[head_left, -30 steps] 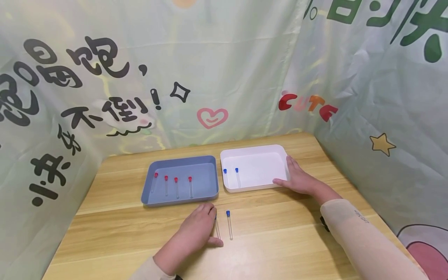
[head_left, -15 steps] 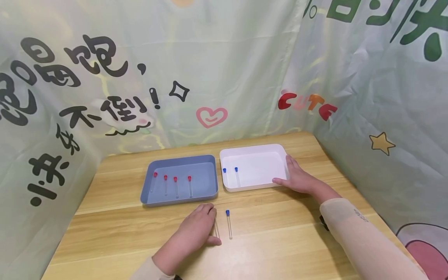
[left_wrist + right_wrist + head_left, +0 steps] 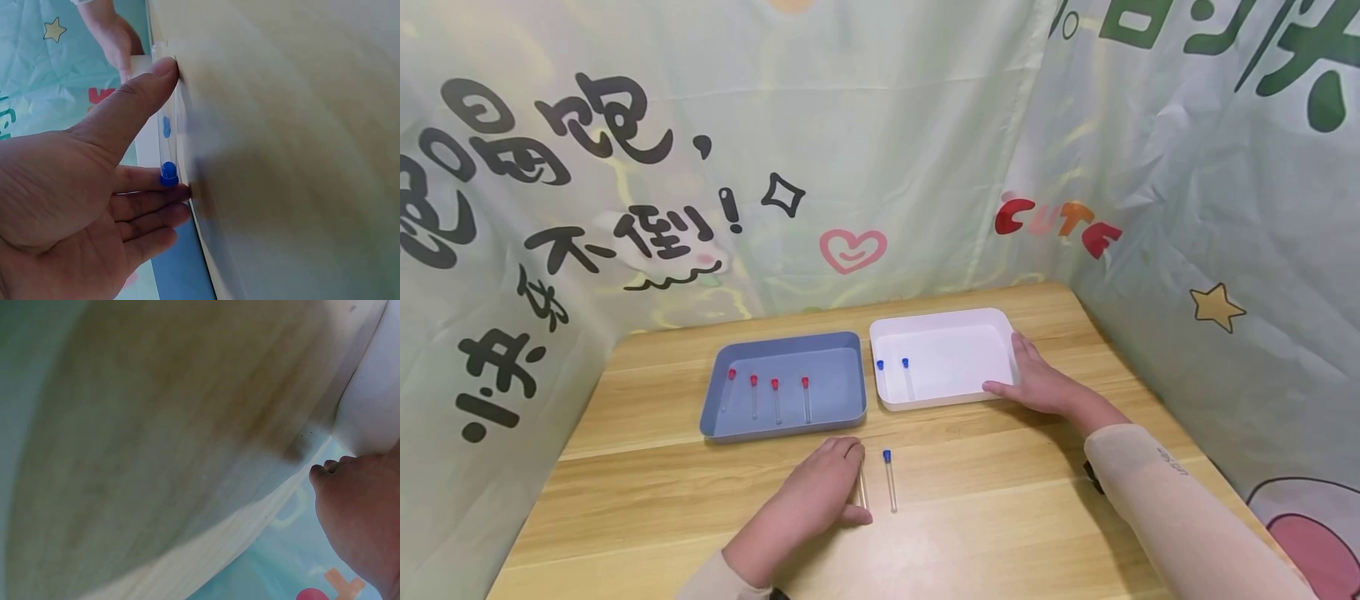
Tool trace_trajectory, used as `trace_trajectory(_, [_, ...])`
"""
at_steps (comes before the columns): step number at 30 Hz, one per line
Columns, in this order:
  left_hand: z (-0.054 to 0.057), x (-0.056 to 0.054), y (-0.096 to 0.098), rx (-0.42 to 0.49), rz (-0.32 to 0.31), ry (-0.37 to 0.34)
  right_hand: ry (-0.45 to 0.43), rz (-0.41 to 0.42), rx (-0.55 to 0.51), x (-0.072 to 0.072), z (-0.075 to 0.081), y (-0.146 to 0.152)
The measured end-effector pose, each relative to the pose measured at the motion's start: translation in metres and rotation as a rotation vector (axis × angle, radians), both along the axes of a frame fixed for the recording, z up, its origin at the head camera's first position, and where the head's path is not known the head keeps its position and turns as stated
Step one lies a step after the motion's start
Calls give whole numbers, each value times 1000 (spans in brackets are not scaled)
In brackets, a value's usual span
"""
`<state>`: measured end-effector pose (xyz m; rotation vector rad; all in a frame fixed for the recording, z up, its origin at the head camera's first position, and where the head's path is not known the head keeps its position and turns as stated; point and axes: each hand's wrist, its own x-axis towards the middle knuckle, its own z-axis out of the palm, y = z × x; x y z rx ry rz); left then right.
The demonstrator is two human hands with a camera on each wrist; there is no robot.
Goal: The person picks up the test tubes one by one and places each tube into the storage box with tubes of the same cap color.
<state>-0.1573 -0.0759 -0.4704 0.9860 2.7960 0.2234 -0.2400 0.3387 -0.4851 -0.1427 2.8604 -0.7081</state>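
My left hand (image 3: pixel 823 487) lies at the table's front middle and pinches a blue-capped test tube (image 3: pixel 862 487) lengthwise. In the left wrist view, its thumb is by the tube's clear end and a finger is at the blue cap (image 3: pixel 169 174). Just to the right, another blue-capped test tube (image 3: pixel 891 482) lies on the wood. My right hand (image 3: pixel 1045 382) rests against the right side of a white tray (image 3: pixel 955 404), fingers extended along the wall and thumb by the front rim. Two blue-capped tubes (image 3: pixel 907 379) lie inside that tray's left part.
To the left of the white tray stands a blue-grey tray (image 3: pixel 782 429) with several red-capped test tubes (image 3: pixel 777 400) lying in it. Both trays sit on a wooden table (image 3: pixel 647 483). Printed cloth (image 3: pixel 917 167) hangs behind and at the sides.
The left thumb and fingers have drawn slightly together, and the tube has shifted a little left, its cap now hidden in the head view. The right hand and both trays stay put.
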Motion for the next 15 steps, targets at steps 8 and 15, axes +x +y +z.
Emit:
trace_trajectory(8, [1,-1,-2,21,-2,-11,-4,4,1,-1,2,0])
trace_trajectory(15, [0,-1,-3,17,-11,-12,-8,5,-8,-1,0,1])
